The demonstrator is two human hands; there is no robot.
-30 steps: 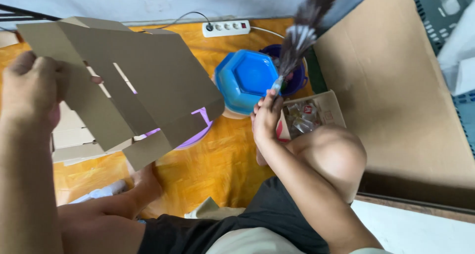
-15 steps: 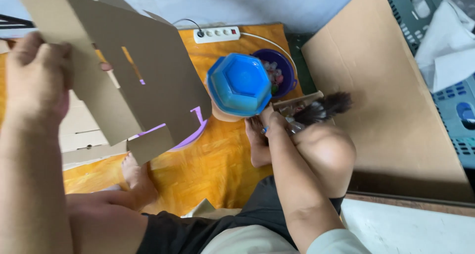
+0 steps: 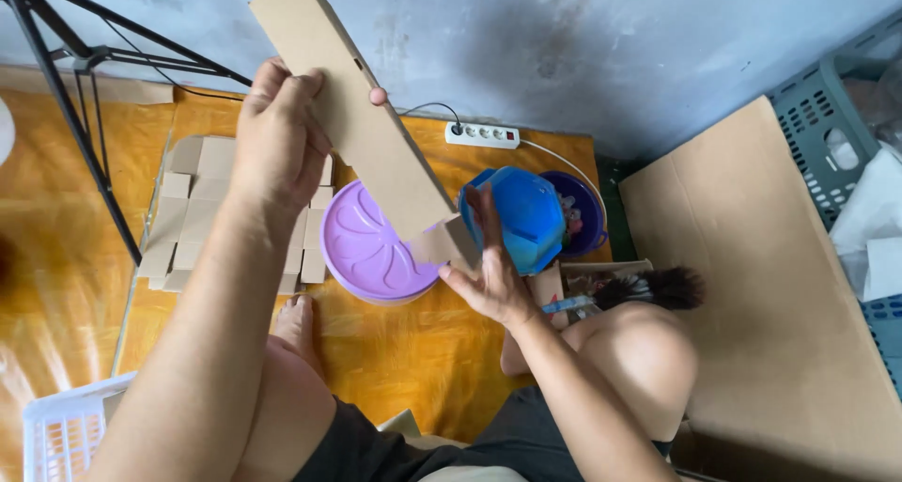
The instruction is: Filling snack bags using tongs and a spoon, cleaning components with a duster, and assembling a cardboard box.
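Your left hand [image 3: 274, 144] grips the upper part of a folded cardboard piece [image 3: 362, 125], fingers closed around its edge, and holds it tilted above the purple round lid [image 3: 366, 252] on the orange floor mat [image 3: 395, 350]. Your right hand [image 3: 489, 275] touches its lower end with fingers half open, beside the blue container [image 3: 526, 214].

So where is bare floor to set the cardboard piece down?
The orange mat is bare left of the flat cardboard stack, past the tripod leg. The big cardboard sheet on the right is bare. Around the purple lid and blue bowl it is crowded.
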